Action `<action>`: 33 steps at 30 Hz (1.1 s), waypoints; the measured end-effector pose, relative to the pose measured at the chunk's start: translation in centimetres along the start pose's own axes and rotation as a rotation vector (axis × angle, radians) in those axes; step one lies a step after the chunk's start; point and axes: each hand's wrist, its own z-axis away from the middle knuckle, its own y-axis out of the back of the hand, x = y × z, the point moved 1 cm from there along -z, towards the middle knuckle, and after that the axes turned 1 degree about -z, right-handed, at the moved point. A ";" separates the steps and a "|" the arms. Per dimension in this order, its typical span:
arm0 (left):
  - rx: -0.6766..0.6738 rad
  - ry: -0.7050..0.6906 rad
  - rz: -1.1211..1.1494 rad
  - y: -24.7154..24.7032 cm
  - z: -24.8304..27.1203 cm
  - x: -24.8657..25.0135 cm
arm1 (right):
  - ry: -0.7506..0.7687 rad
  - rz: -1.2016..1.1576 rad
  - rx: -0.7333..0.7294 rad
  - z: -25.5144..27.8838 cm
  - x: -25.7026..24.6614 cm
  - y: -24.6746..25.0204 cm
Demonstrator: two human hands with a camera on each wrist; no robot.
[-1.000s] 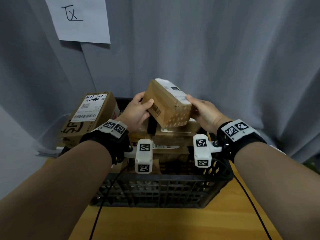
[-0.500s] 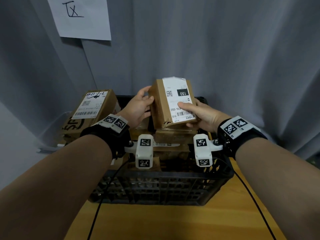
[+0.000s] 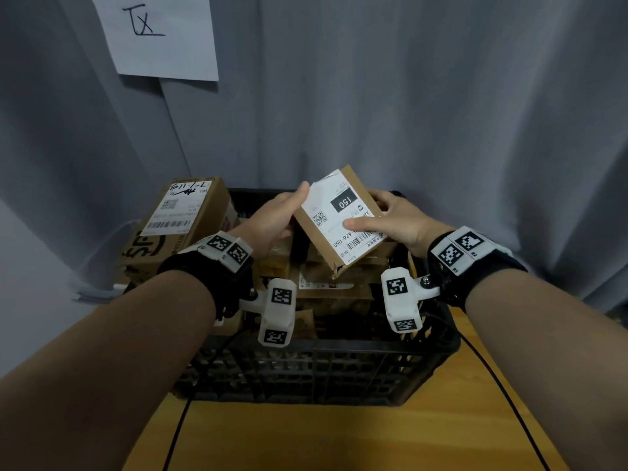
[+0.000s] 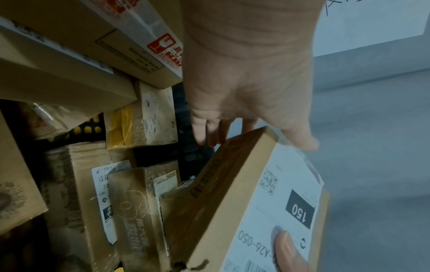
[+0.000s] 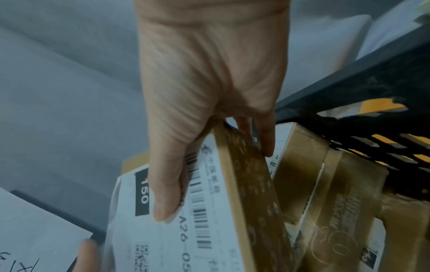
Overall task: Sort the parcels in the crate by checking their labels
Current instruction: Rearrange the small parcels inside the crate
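Both hands are gripping one parcel (image 3: 339, 220) above the crate (image 3: 316, 368): left hand (image 3: 272, 219) pinching its left edge, right hand (image 3: 390, 219) pinching its right side, thumb on the label (image 3: 334, 212).

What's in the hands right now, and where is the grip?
A small labelled parcel, held above the crate: left hand grips its far-left corner, right hand its right edge, thumb on the label.
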 end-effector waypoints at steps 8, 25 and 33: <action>-0.103 -0.124 -0.354 0.6 0.1 1.3 | 0.002 0.324 -0.121 0.2 -1.8 1.1; -0.260 0.292 -0.427 -1.1 -1.7 -1.8 | 0.025 0.120 0.276 0.1 1.5 2.3; -0.420 0.303 -0.597 -5.3 -3.5 -3.2 | -0.015 0.152 0.607 1.0 5.4 3.9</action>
